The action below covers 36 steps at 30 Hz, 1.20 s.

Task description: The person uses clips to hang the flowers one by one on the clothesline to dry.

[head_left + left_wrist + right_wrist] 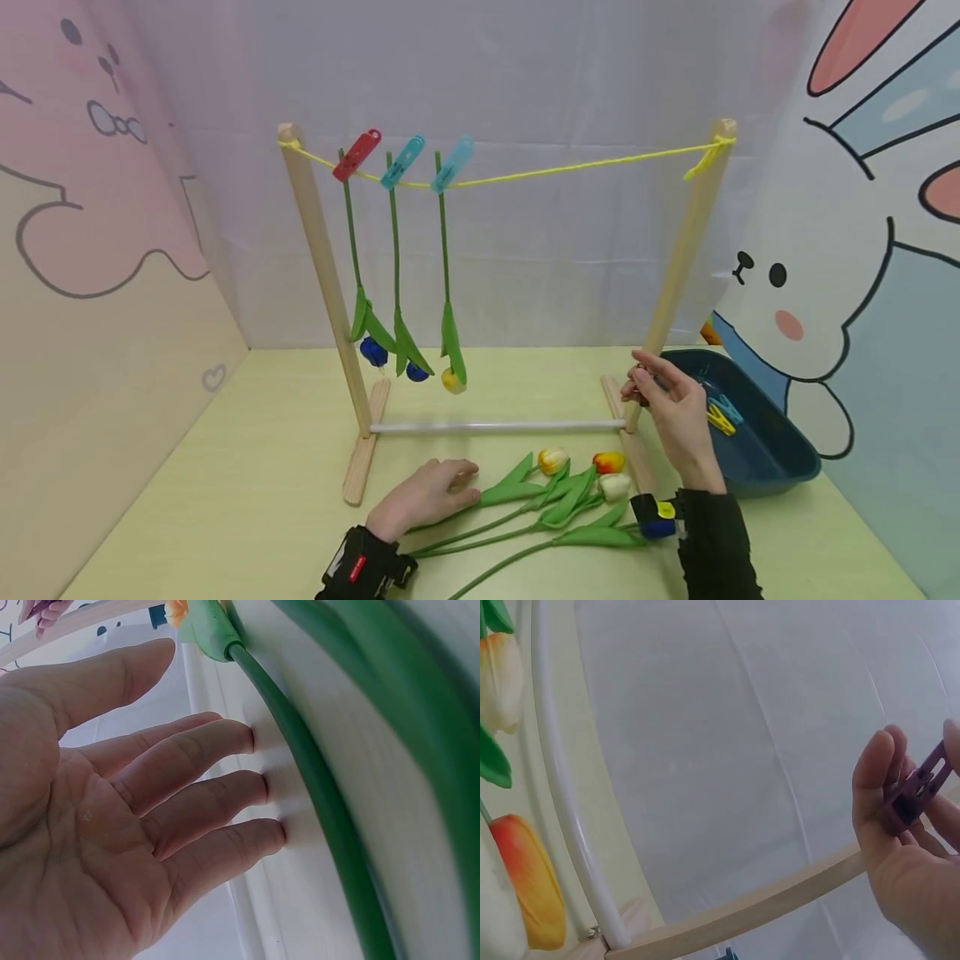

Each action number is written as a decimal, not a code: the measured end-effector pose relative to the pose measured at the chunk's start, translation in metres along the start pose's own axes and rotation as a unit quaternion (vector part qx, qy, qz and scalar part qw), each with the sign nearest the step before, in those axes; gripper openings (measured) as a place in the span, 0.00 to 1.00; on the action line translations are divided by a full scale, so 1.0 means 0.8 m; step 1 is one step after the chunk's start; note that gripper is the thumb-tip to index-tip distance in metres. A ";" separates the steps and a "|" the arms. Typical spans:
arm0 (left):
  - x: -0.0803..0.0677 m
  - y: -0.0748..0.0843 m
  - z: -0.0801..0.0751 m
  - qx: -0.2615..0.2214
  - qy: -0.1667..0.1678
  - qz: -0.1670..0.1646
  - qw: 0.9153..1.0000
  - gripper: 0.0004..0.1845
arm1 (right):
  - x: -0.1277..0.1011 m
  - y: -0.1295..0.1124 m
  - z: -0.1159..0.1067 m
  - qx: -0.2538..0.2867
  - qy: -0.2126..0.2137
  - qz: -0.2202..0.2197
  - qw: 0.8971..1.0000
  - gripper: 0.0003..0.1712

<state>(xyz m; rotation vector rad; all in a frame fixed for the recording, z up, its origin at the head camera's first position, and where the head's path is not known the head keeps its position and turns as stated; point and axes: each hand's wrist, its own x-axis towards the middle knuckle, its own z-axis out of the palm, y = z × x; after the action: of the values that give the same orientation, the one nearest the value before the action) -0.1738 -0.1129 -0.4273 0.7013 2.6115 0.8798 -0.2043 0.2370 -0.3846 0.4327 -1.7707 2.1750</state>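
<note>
A purple clip [915,787] is pinched in the right hand [675,408] beside the wooden rack [678,258]; the left hand [423,496] is laid flat, fingers relaxed, on tulip stems [480,533] below it.

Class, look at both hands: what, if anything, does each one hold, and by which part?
The right hand pinches a purple clothespin by its sides. The left hand holds nothing, resting open beside a tulip stem.

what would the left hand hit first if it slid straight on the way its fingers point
Probably the green stems of the tulips lying on the table. The left hand lies flat with straight fingers, and in the left wrist view the fingertips sit just short of a stem.
</note>
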 end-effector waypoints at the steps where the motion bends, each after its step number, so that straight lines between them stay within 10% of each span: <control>1: 0.000 0.000 0.000 -0.002 0.000 -0.001 1.000 0.26 | 0.000 0.000 -0.001 0.008 -0.006 0.004 1.000 0.14; 23: -0.001 0.004 -0.001 0.037 0.007 -0.004 0.999 0.11 | 0.005 0.001 -0.008 0.112 -0.028 0.023 0.993 0.20; 36: 0.001 0.000 -0.001 0.040 0.009 0.008 0.999 0.10 | 0.000 0.004 -0.007 0.003 -0.071 0.029 0.997 0.15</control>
<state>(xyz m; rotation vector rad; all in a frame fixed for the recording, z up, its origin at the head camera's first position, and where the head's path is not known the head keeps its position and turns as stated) -0.1748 -0.1129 -0.4272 0.7385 2.6739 0.7931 -0.2056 0.2422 -0.3886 0.5582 -1.8724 2.2404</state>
